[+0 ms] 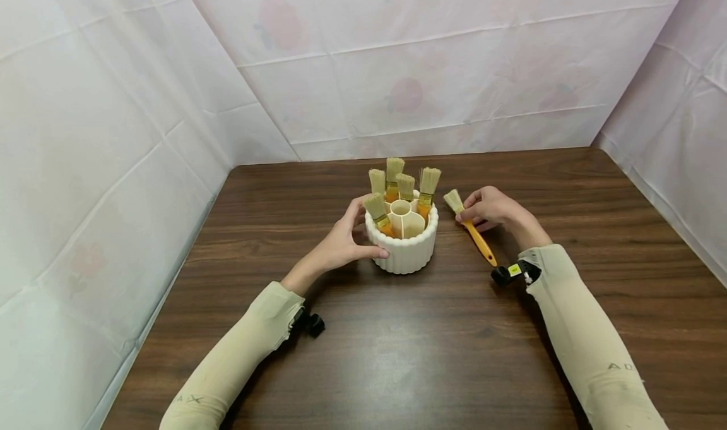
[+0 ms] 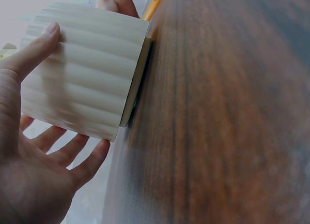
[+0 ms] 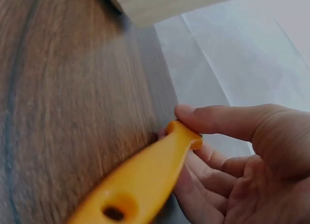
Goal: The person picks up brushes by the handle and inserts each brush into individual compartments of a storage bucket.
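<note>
- Nearest to me are the two forearms in beige sleeves; I can make out faint dark letters near the left sleeve's cuff end, something like "A X", and "A D" on the right sleeve, but neither reads as a full word.
- A small black wrist-camera mount [image 1: 514, 271] sits on the right forearm with a little yellow tag on it; whatever is printed there is too small for me to read.
- My left hand [image 1: 341, 244] cups the near-left side of the cream ribbed round plastic brush holder [image 1: 404, 244]: the thumb lies against its fluted wall, the other fingers spread loosely behind it. It steadies rather than clamps.
- That holder stands upright on the dark brown wood-grain table [image 1: 397, 354], about mid-table, and is divided into compartments round a central tube.
- Five pastry brushes with pale bristles and orange handles [image 1: 406, 187] already stand bristle-up in the back and left compartments; I judge the near-right compartments to be unfilled.
- My right hand [image 1: 491, 209] pinches a sixth orange-handled pastry brush [image 1: 471, 228] near its ferrule, just right of the holder, handle pointing toward me and low over the table.
- So I reckon five are in and this one is left.
- Beyond is a pale sheet backdrop [image 1: 409, 95] with faded fruit prints, no legible text.
</note>
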